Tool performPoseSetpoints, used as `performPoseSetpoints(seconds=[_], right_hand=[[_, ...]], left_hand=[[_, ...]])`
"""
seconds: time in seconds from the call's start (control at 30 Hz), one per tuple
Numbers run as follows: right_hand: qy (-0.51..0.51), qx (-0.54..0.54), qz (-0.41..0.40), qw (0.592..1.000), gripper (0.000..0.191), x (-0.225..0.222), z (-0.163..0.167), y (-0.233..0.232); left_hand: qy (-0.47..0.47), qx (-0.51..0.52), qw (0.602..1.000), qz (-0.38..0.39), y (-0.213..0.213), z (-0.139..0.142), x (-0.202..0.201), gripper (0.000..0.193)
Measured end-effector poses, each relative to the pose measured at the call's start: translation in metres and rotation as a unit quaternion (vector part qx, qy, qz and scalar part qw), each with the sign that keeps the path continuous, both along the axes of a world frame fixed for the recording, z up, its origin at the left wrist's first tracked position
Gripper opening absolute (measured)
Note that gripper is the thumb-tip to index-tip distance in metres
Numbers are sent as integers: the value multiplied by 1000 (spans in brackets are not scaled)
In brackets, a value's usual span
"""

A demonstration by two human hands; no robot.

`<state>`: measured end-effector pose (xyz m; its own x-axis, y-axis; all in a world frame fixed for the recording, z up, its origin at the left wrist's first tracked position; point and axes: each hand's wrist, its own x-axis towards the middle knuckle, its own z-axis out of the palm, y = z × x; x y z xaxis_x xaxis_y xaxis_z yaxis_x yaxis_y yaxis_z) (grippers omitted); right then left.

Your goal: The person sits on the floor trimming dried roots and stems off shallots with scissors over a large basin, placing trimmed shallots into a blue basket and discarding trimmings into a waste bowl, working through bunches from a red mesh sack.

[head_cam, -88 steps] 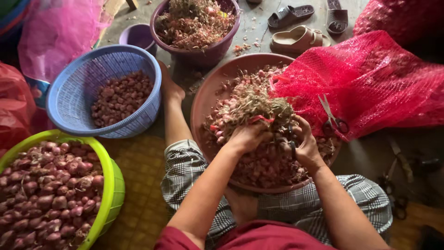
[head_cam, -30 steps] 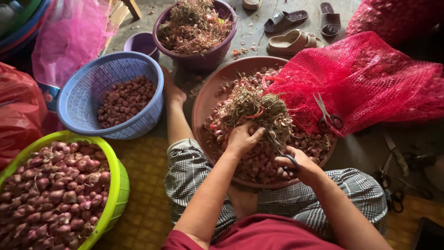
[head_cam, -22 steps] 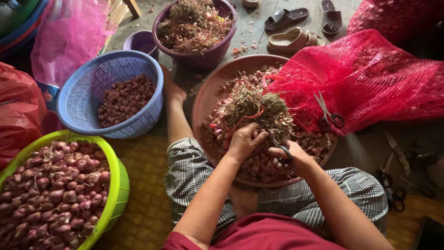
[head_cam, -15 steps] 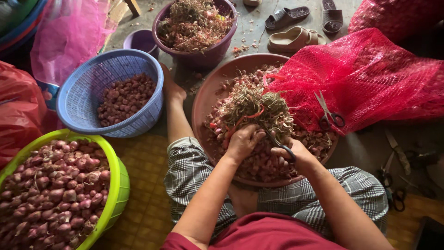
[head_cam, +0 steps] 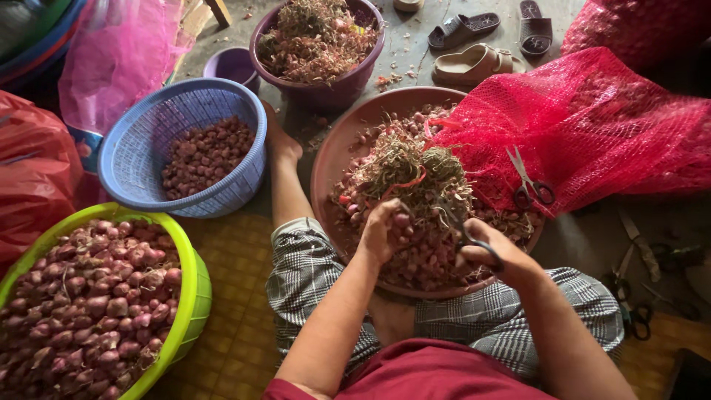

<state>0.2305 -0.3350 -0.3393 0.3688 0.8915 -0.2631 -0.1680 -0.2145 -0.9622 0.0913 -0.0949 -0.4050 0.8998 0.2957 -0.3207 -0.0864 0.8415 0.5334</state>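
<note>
A wide brown basin on my lap holds small red shallots and a heap of dry stalks. Over it, my left hand is closed on a shallot bunch pulled from that heap. My right hand grips dark scissors whose blades point up-left toward the bunch. Both hands sit close together above the basin's near half.
A blue basket of trimmed shallots and a green basin of larger ones sit left. A purple tub of stalk waste stands behind. A red mesh sack with spare scissors lies right; sandals lie beyond.
My hands have drawn slightly toward me within the basin, the left keeping its hold on the bunch. The right hand with the scissors has shifted a little right.
</note>
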Motion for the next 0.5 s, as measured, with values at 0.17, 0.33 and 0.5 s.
performPoseSetpoints(seconds=[0.17,0.33,0.5], right_hand=[[41,-14,-35,998,52,8,6,-17],[5,-4,-15,1000,44,12,-2,-23],[44,-88,18,995,44,22,-1,-27]], left_hand=[[141,519,838,91,-31,30,13,35],[163,777,594,130,-47,57,23,28],[116,654,739,112,-46,64,20,23]])
